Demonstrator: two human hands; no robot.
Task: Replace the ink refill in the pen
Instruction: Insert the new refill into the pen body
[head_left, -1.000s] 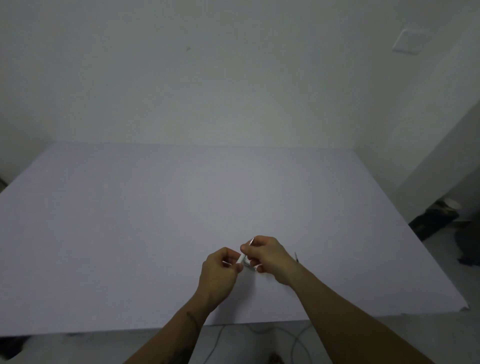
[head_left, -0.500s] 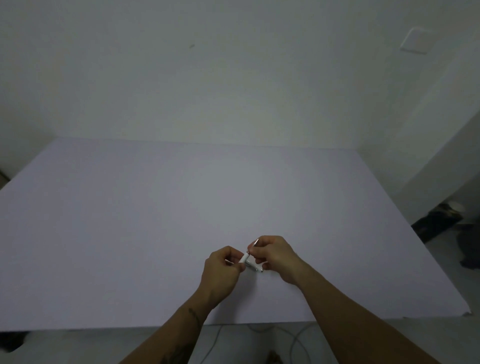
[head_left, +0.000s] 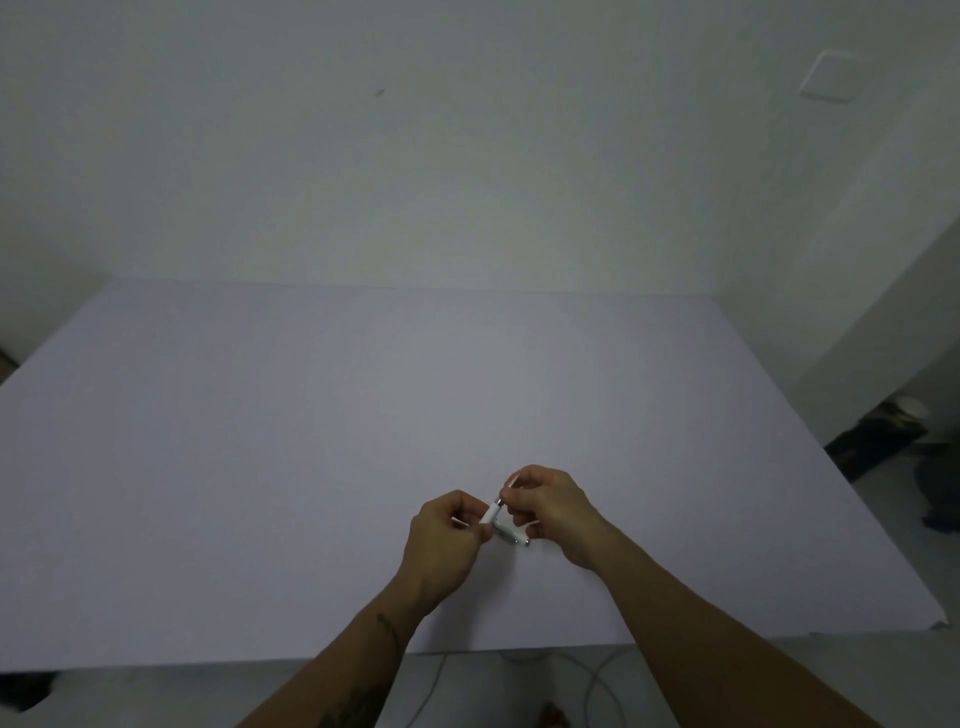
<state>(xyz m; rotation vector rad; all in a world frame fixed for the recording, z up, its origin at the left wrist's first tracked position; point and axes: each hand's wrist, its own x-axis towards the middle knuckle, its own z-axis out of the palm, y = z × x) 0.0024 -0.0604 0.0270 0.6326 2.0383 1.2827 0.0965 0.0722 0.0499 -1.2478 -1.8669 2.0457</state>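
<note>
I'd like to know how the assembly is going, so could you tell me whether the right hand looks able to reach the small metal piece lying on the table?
Probably yes: the metal piece lies just below the right hand, with nothing between them.

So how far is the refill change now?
Done: the pen looks taken apart. In hand: the left hand holds the white barrel, and the right hand holds a thin refill by its end. Left: closing the pen; the piece below is unclear.
</note>
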